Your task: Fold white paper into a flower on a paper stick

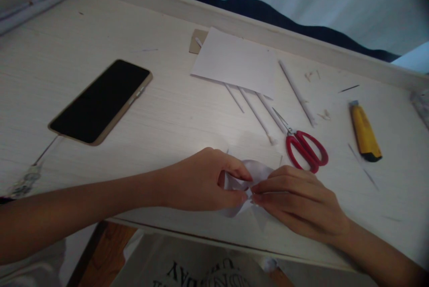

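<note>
Close to the table's front edge, a curled piece of white paper (256, 170) is held between both hands. My left hand (209, 182) reaches in from the left, its thumb and fingers closed on the paper. From the right, my right hand (298, 200) pinches the same paper, its fingertips almost meeting the left thumb. The exact fold between the fingertips is partly hidden. Just beyond my right hand lie red-handled scissors (303, 148), their blades pointing away to the left.
A phone (100, 101) with a strap lies at left. Toward the back, a white sheet (237, 61) covers part of several rolled paper sticks (256, 115); another paper roll (296, 92) is beside it. A yellow tube (365, 132) rests at right. A raised rim borders the table's back.
</note>
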Available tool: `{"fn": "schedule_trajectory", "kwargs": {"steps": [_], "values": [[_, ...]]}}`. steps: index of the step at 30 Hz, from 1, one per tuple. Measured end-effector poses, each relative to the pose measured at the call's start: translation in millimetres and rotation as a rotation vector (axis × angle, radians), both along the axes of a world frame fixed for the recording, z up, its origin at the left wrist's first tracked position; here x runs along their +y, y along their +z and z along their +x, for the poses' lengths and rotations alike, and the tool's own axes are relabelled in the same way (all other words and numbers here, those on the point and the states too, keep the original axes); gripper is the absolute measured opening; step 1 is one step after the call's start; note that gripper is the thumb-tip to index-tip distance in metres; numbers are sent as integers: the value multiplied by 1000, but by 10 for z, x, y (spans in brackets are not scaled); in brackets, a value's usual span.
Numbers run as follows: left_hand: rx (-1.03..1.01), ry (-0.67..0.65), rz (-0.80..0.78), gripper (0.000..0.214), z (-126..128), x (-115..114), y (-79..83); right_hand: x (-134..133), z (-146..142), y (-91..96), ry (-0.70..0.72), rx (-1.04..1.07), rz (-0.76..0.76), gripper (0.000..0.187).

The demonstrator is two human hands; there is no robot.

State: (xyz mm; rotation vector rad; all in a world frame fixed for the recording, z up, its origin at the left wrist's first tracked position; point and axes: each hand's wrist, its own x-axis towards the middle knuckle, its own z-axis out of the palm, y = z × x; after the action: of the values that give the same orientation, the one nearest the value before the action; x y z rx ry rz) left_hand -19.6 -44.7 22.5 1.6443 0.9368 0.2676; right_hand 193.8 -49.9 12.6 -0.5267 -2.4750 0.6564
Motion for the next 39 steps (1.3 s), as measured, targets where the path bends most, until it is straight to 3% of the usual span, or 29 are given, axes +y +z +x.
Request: {"fn": "schedule_trajectory", "kwargs": {"steps": [5, 15, 25, 39], "values": [[4, -37, -10, 30, -15, -2, 11, 1, -8, 8, -9, -9, 30, 20], [-12, 35, 33, 24, 25, -54, -8, -16, -62, 57, -48, 13, 100, 13], [21, 6, 70, 23, 21, -46, 20, -76, 72, -89, 1, 42, 153, 37], [-5, -28, 23, 24, 19, -55, 11, -21, -81, 57, -51, 53, 169, 12]]}}
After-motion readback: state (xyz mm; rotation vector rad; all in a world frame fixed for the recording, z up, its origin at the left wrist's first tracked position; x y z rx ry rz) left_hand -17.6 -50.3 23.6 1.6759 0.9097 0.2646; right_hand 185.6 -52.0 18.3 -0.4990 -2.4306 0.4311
